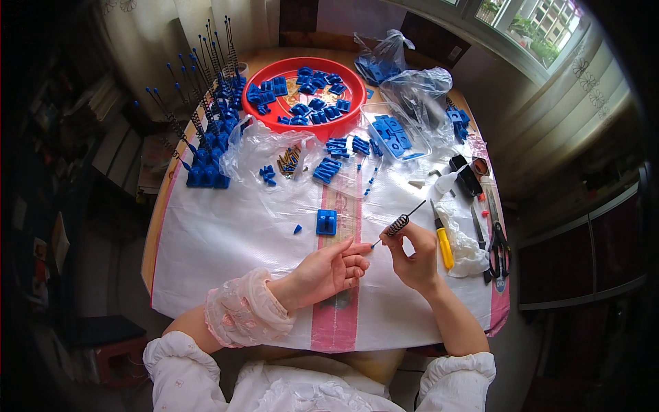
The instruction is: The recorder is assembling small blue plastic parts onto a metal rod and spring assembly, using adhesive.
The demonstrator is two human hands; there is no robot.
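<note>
My right hand (415, 259) pinches a black coiled spring (397, 225) with straight wire ends, tilted over the mat. A small dark blue tip shows at the wire's lower end, close by my left fingertips. My left hand (326, 273) lies palm up, its index finger stretched toward that tip and its other fingers loosely curled. Whether the fingertip touches the tip is hard to make out. Just beyond the left hand sit a blue square base (327, 222) and a small blue cone (297, 229).
Several blue bases with upright springs (209, 161) stand at the left. A red basin (250, 113) of blue parts is at the back, near a clear plastic tray (424, 152). A yellow-handled tool (445, 247), crumpled white tissue (465, 250) and black scissors (500, 250) lie right.
</note>
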